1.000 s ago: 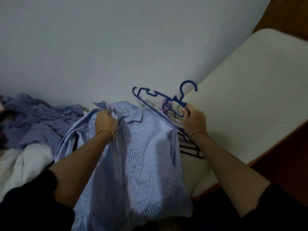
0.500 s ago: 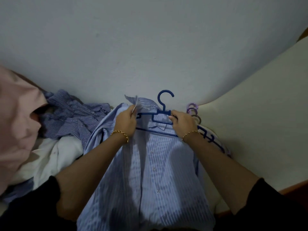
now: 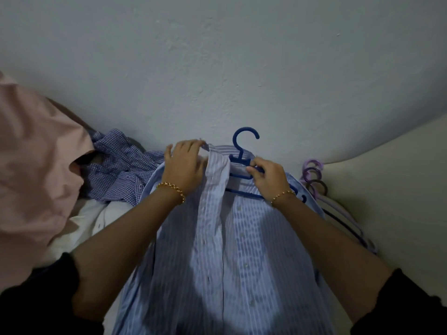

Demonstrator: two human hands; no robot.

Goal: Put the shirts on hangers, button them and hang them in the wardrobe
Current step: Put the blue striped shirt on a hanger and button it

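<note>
A light blue striped shirt (image 3: 225, 250) lies front up before me, unbuttoned, with its collar at the far end. A blue plastic hanger (image 3: 244, 151) sits at the collar, its hook pointing at the wall and its right arm lying over the shirt. My right hand (image 3: 267, 176) grips the hanger just below the hook. My left hand (image 3: 185, 163) pinches the shirt's left collar edge and lifts the front panel over the hanger's left side, which is hidden under the cloth.
A blue checked shirt (image 3: 118, 170), a pink garment (image 3: 36, 170) and a white garment (image 3: 79, 228) are piled at the left. Several spare hangers (image 3: 314, 180) lie at the right of the shirt. A white wall (image 3: 217, 68) stands close behind; a cream surface (image 3: 391, 189) extends right.
The hanger has moved from the right onto the shirt's collar. My left hand has pulled the collar edge up over the hanger's left side. The view has turned left.
</note>
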